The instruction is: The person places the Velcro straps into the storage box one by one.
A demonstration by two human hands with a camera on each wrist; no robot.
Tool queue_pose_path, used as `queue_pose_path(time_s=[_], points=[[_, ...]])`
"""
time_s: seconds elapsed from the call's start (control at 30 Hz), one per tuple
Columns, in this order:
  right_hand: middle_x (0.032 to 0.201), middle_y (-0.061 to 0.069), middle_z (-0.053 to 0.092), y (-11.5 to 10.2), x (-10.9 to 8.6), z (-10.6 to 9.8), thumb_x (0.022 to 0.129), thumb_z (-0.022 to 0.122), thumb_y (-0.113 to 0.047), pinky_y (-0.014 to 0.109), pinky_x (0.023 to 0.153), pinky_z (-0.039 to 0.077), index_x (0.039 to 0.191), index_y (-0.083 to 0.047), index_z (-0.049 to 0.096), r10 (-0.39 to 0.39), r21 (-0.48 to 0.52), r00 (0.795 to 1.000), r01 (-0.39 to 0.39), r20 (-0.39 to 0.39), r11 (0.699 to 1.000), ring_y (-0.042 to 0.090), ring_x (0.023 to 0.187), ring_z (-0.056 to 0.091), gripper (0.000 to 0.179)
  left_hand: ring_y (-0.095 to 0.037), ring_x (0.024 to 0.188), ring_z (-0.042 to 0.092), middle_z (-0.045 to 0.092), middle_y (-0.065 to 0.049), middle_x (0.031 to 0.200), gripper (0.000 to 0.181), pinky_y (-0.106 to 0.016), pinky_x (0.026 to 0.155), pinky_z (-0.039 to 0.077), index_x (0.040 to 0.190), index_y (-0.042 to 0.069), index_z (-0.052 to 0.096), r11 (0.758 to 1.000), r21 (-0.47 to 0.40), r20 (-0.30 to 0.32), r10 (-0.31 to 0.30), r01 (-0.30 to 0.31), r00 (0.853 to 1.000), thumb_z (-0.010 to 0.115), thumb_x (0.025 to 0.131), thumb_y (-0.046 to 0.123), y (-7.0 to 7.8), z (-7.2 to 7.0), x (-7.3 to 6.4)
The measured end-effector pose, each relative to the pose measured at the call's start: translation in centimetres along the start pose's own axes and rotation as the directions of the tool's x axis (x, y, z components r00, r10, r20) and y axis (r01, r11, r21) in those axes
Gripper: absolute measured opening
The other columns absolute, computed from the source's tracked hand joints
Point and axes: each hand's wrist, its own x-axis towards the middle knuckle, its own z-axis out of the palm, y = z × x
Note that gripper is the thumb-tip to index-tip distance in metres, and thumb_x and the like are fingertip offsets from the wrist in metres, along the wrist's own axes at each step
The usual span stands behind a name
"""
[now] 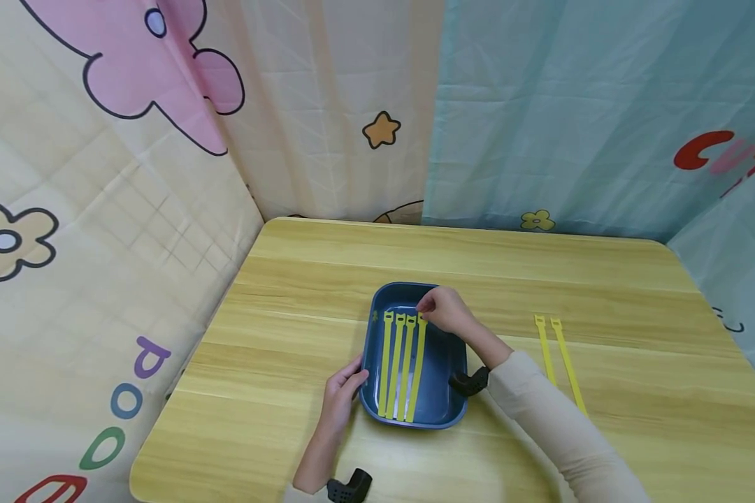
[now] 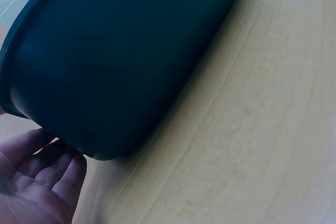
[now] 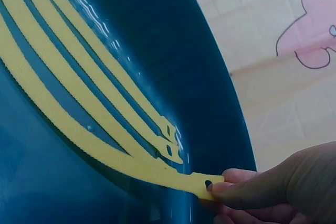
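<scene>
A blue tray [image 1: 443,377] with rounded corners holds several yellow cable ties [image 1: 395,363] side by side, their slotted heads toward the far end. My right hand [image 1: 443,309] reaches over the far part of the tray. Thumb and fingers of that hand pinch the slotted head of the rightmost cable tie [image 3: 121,163], whose strap curves down among the others. At the tray's near left side, my left hand [image 1: 342,391] holds the edge, thumb at the rim. Its fingers [image 2: 68,177] lie against the outer wall in the left wrist view.
Two more yellow cable ties [image 1: 556,353] lie on the wooden table [image 1: 226,391] right of the tray, partly covered by the right sleeve [image 1: 560,426]. Printed curtains [image 1: 327,105] stand along the table's back and sides.
</scene>
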Motion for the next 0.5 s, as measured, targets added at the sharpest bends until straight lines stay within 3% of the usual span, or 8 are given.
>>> queue_pose_path(time_s=[0.5], points=[[0.073,0.005,0.06,0.27,1.07,0.65,0.071,0.061,0.001,0.026,0.057,0.045,0.077,-0.003,0.066,0.018,-0.119,1.0,-0.016,0.012,0.993,0.014,0.064,0.053,0.009,-0.021,0.113,0.036,0.04,-0.016,0.123,0.046,-0.026,0.087,0.034,0.119,-0.006,0.042,0.995,0.072,0.002,0.075,-0.075,0.997,0.051,0.081,0.019,-0.8,-0.1,0.15]])
